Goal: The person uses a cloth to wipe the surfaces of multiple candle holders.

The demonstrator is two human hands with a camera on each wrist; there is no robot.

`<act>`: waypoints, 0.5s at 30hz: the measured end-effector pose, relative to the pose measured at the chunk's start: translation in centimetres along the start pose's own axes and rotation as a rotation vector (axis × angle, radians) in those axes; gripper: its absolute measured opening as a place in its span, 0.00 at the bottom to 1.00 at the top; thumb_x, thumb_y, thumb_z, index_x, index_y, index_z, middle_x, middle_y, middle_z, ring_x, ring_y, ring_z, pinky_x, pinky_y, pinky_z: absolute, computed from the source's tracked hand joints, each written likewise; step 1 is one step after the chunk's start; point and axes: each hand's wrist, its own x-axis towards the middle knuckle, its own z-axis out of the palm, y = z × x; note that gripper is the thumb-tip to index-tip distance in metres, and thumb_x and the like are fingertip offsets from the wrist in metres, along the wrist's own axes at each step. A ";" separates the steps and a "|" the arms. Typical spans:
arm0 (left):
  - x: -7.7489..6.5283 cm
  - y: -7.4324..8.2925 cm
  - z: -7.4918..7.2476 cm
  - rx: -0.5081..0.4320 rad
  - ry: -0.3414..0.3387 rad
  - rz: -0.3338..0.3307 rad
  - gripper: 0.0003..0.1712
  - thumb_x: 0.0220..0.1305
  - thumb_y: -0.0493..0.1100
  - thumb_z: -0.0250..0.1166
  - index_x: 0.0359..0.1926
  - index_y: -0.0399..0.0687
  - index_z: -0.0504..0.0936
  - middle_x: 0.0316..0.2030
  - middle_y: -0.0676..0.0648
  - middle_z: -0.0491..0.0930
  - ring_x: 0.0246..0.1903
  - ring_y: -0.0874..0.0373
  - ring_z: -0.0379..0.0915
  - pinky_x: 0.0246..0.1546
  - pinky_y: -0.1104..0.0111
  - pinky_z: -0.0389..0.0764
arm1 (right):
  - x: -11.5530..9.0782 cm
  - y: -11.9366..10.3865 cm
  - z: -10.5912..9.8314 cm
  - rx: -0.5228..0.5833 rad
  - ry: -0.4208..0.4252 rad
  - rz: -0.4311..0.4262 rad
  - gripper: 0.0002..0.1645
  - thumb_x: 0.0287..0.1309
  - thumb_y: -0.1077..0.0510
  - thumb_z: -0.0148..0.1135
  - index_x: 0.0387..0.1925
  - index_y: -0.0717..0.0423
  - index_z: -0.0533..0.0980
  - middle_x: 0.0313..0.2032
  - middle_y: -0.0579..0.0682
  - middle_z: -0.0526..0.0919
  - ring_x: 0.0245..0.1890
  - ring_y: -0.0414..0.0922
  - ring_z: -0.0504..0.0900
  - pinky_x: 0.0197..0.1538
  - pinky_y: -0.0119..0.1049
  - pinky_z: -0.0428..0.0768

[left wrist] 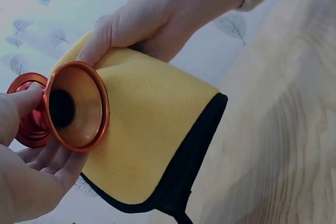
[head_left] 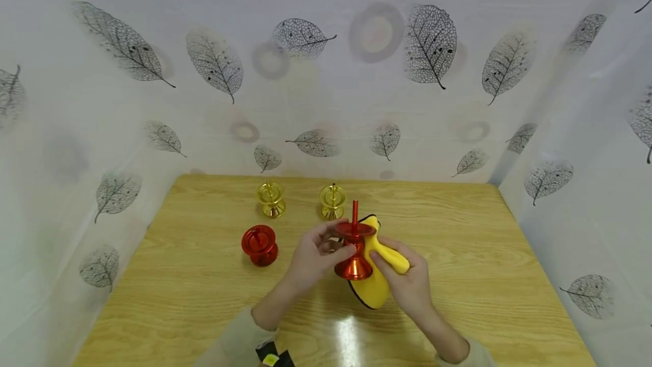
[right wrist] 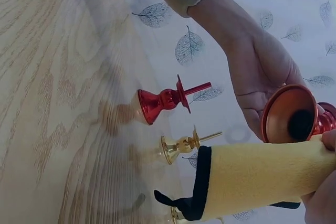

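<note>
My left hand (head_left: pixel 311 262) grips a shiny red candlestick (head_left: pixel 355 268) by its waist, thumb in front, and holds it upright above the table. A thin red stem points up from its wide dish. Yellow cloth (head_left: pixel 374 293) with black edging is bunched in my right hand (head_left: pixel 411 285), pinched between thumb and fingers. It lies against the candlestick's right side and hangs down behind the base. In the left wrist view the hollow underside of the base (left wrist: pixel 86 111) faces the camera, with a dark round spot inside. The right fingertips sit close to the base there.
A second red candlestick (head_left: pixel 261 247) stands on the wooden table (head_left: pixel 204 304) to the left. Two gold candlesticks, one at the back left (head_left: pixel 271 203) and one at the back middle (head_left: pixel 333 205), stand behind it. Leaf-printed white sheeting (head_left: pixel 316 95) encloses the table.
</note>
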 end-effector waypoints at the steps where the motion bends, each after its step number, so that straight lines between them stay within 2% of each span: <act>1: 0.0 0.0 0.1 0.012 0.002 0.008 0.35 0.66 0.37 0.74 0.72 0.42 0.74 0.59 0.34 0.84 0.44 0.60 0.82 0.46 0.74 0.85 | 0.0 0.0 0.0 -0.008 0.006 -0.009 0.16 0.57 0.78 0.69 0.48 0.69 0.84 0.43 0.32 0.89 0.36 0.33 0.85 0.35 0.27 0.86; 4: -0.1 0.0 0.3 0.051 0.017 0.035 0.36 0.65 0.38 0.75 0.72 0.43 0.74 0.58 0.35 0.86 0.44 0.59 0.83 0.46 0.74 0.85 | 0.0 -0.1 0.0 -0.019 0.006 -0.035 0.16 0.58 0.78 0.69 0.48 0.68 0.85 0.44 0.32 0.89 0.35 0.33 0.85 0.35 0.27 0.86; 8: 0.1 -0.2 0.6 0.097 0.075 0.059 0.37 0.63 0.40 0.77 0.71 0.44 0.75 0.55 0.38 0.88 0.43 0.56 0.86 0.45 0.71 0.88 | 0.1 -0.4 0.1 -0.038 0.009 -0.055 0.16 0.58 0.77 0.70 0.47 0.66 0.86 0.45 0.35 0.90 0.36 0.33 0.86 0.34 0.28 0.87; 11: 0.2 -0.5 0.8 0.131 0.131 0.074 0.37 0.62 0.41 0.78 0.70 0.44 0.76 0.53 0.39 0.88 0.43 0.54 0.87 0.43 0.71 0.88 | 0.1 -0.6 0.0 -0.080 0.015 -0.081 0.16 0.55 0.76 0.72 0.46 0.63 0.87 0.45 0.46 0.92 0.36 0.33 0.86 0.33 0.28 0.87; 15: 0.2 -0.8 0.8 0.160 0.179 0.080 0.36 0.61 0.41 0.79 0.69 0.46 0.77 0.52 0.41 0.89 0.40 0.56 0.86 0.39 0.74 0.87 | 0.2 -0.8 0.0 -0.158 -0.006 -0.127 0.17 0.55 0.75 0.74 0.45 0.60 0.87 0.42 0.60 0.92 0.31 0.32 0.82 0.28 0.28 0.84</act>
